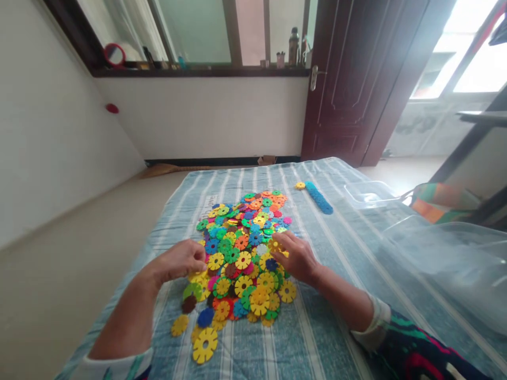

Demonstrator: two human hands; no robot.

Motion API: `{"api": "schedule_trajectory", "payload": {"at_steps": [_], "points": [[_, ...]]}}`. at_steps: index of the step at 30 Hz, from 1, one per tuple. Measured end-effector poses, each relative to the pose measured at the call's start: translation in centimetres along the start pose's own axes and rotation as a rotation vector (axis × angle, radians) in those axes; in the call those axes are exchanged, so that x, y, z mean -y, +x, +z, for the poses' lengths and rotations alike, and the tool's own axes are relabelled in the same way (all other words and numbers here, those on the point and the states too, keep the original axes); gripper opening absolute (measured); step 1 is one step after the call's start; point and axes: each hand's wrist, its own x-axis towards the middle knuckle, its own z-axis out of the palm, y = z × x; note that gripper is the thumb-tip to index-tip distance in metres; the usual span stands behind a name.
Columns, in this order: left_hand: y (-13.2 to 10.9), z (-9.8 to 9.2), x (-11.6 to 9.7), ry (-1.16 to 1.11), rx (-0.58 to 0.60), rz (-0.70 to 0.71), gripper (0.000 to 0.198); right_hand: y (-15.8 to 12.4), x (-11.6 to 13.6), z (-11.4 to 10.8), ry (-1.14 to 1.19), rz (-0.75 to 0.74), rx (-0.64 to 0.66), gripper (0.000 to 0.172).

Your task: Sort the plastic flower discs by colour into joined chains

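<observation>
A heap of colourful plastic snowflake discs, notched round the rim and holed in the middle, is spread over the cloth in front of me. At the heap's left edge is my left hand, its fingers curled together beside yellow discs. Whatever it may hold is hidden. On the right side, my right hand pinches a yellow snowflake disc between thumb and fingers, just over the pile. One large yellow disc lies at the near end of the heap.
Blue discs form a row at the far right, with a yellow disc at its end. A clear plastic tub and a large transparent bag or container stand on the right of the striped cloth. Behind is a brown door.
</observation>
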Motion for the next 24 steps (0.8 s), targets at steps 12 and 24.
{"api": "schedule_trajectory", "payload": {"at_steps": [12,24], "points": [[1.2,0.1,-0.2,-0.326,-0.263,0.008,0.04,2.2,-4.5,-0.7,0.511,0.585,-0.129,0.015],[3.5,2.1,2.5,-0.693,-0.828,-0.201,0.026,10.7,-17.9,-4.4,-0.268,0.635,0.0,0.028]]}}
